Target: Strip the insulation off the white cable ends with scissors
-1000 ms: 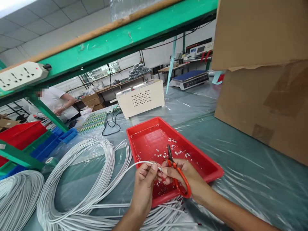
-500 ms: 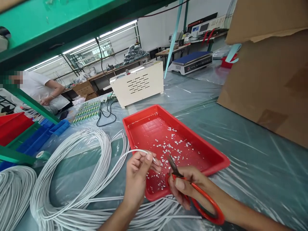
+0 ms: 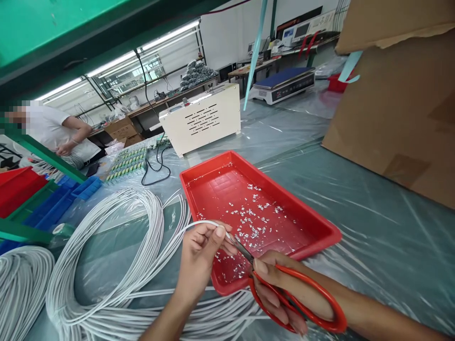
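My left hand (image 3: 202, 255) pinches one white cable (image 3: 204, 222) close to its end, above the near left side of a red tray (image 3: 277, 182). My right hand (image 3: 275, 279) grips red-handled scissors (image 3: 337, 308), fingers through the loops. The blades meet the cable's end just beyond my left fingertips; whether they are fully closed on it is too small to tell. Small silvery scraps (image 3: 254, 222) lie scattered over the tray floor. From the held cable, the strand runs back left to a large coil of white cable (image 3: 106, 199) on the table.
Another cable coil (image 3: 23, 289) lies at far left, beside coloured bins (image 3: 39, 203). Behind the tray stand a cream metal box (image 3: 206, 118) and a scale (image 3: 282, 85). A large cardboard box (image 3: 394, 123) is at right. A person in white (image 3: 53, 128) works at far left.
My right hand has brought the scissor blades left to the cable's end, and the handles have spread wider. My left hand keeps its pinch, shifted slightly left.
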Demonstrator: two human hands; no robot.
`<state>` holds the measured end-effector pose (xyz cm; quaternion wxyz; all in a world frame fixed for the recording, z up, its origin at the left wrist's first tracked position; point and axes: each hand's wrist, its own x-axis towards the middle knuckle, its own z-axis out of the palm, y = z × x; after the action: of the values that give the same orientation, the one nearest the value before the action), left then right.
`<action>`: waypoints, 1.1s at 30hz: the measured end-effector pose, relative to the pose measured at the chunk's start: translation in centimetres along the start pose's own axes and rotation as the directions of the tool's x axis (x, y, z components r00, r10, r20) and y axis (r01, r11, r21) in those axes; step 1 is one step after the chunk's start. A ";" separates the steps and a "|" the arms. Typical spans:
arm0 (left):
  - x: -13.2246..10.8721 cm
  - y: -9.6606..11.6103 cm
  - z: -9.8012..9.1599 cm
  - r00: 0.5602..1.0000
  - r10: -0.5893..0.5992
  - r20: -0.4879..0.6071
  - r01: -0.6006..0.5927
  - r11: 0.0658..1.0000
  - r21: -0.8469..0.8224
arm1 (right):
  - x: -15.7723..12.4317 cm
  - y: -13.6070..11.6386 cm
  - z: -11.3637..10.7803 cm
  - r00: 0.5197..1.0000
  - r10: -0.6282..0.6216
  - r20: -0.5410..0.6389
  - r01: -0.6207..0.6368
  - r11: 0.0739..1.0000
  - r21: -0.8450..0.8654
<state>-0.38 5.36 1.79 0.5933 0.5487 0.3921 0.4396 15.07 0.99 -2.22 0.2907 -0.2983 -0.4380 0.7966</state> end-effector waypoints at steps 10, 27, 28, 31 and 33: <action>0.1 0.3 -0.2 1.000 0.006 0.027 -0.006 1.000 0.025 | -0.1 -0.6 0.1 0.998 0.047 0.029 -0.049 0.997 0.061; -0.2 0.3 0.1 1.000 -0.004 0.000 0.004 1.000 0.010 | 0.3 0.2 0.4 0.998 -0.048 -0.032 0.050 0.998 0.046; -0.3 0.3 0.2 1.000 -0.009 -0.007 0.009 1.000 -0.007 | 0.3 0.4 0.4 0.997 -0.063 -0.041 0.064 0.998 0.022; -0.6 0.3 0.4 0.999 -0.032 -0.021 0.031 0.997 -0.068 | 0.3 1.2 0.4 0.990 -0.114 -0.080 0.109 0.992 -0.068; -0.6 0.4 0.5 0.999 -0.045 -0.026 0.043 0.995 -0.092 | 0.2 1.5 0.5 0.981 -0.152 -0.123 0.136 0.983 -0.125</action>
<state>-0.11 4.59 2.24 0.6218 0.5058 0.3918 0.4517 14.28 0.22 -3.41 0.3583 -0.3343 -0.4839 0.7250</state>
